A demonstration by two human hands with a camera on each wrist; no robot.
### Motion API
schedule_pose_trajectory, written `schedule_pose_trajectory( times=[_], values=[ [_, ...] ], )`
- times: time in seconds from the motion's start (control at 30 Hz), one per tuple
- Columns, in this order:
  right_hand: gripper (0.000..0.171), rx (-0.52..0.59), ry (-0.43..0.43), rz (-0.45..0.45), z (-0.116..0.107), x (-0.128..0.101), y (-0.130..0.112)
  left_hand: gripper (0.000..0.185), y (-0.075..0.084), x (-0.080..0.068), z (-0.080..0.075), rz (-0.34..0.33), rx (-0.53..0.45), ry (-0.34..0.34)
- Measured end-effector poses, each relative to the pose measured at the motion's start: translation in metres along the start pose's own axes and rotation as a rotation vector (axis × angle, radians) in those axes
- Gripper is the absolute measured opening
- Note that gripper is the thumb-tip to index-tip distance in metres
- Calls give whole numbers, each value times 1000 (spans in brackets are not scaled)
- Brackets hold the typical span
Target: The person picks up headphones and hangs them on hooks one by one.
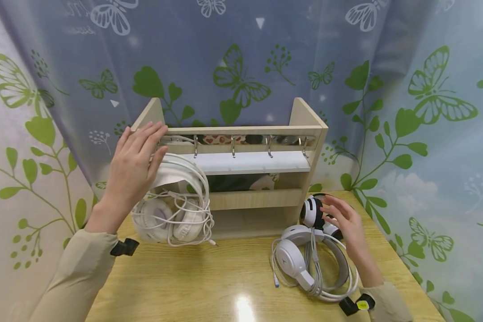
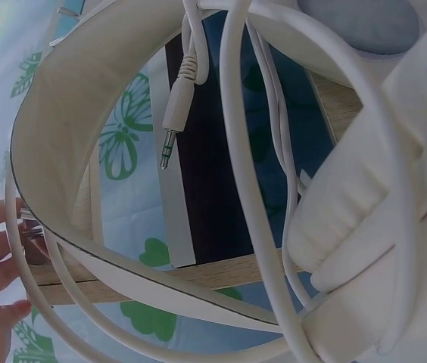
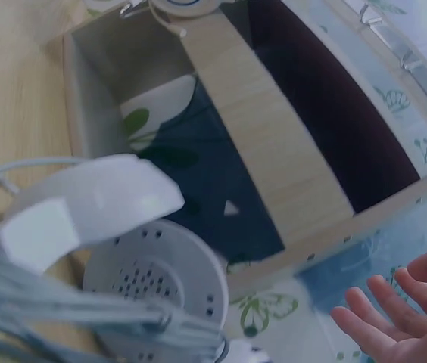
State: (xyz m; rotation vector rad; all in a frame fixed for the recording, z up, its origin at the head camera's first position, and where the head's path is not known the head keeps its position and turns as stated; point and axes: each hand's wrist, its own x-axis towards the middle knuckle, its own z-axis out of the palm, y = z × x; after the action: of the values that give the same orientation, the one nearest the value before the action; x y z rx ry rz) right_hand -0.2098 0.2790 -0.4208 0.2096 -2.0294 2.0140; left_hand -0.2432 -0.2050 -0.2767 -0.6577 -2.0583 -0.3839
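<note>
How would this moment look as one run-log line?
left hand: touches white headphones hanging at rack | right hand: open, over grey headphones on table

Both arms wear long sleeves of a plain beige, slightly ribbed cloth that ends at the wrists. The left hand (image 1: 134, 163) is bare, with no ring or watch showing. Just below its wrist, on the underside of the left sleeve (image 1: 78, 273), sits a small black clip-like mount (image 1: 124, 247). The right hand (image 1: 344, 220) is bare as well. At the cuff of the right sleeve (image 1: 388, 304) sits a like black mount (image 1: 356, 305), this one bearing a round yellow marking.
</note>
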Motion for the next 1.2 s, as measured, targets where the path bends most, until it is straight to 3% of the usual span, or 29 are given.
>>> schedule_pose_trajectory(
  times=[0.6, 0.97, 1.2],
  values=[
    [43, -340, 32, 73, -50, -21, 33, 46, 0, 0, 0, -5, -8, 9],
    [39, -544, 61, 224, -68, -35, 46, 43, 1, 0, 1, -12, -12, 14],
    [40, -652, -8, 306, -75, -41, 54, 45, 2, 0, 1, -14, -18, 19]
  ],
)
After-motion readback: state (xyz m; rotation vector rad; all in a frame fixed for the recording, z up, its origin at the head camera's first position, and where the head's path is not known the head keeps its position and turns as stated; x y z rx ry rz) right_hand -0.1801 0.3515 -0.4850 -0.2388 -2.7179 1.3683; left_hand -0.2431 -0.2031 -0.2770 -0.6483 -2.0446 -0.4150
